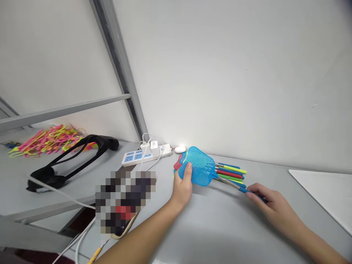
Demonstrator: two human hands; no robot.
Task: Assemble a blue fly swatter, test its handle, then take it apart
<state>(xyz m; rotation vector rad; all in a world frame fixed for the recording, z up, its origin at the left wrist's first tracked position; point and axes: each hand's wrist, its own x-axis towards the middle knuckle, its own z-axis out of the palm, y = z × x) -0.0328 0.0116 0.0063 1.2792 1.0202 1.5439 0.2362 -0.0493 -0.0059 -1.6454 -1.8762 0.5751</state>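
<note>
A blue fly swatter [200, 166] with a perforated head is held between both hands, tilted over the grey tabletop. My left hand [183, 187] grips the lower left edge of its head, thumb on top and the other fingers hidden beneath. Around the blue end of its metal shaft, my right hand [264, 200] is closed. Behind it lies a bunch of more fly swatters, with blue, yellow, red and green handles [232, 172] pointing right. A red swatter head [178, 162] pokes out at their left side.
A white power strip [161, 151] with plugged chargers and cables stands by the wall. A phone [129, 227], partly pixelated, lies left of my left arm. Farther left are a black strap-like frame [93, 157] and a colourful pile [55, 141]. A white sheet [324, 194] lies right.
</note>
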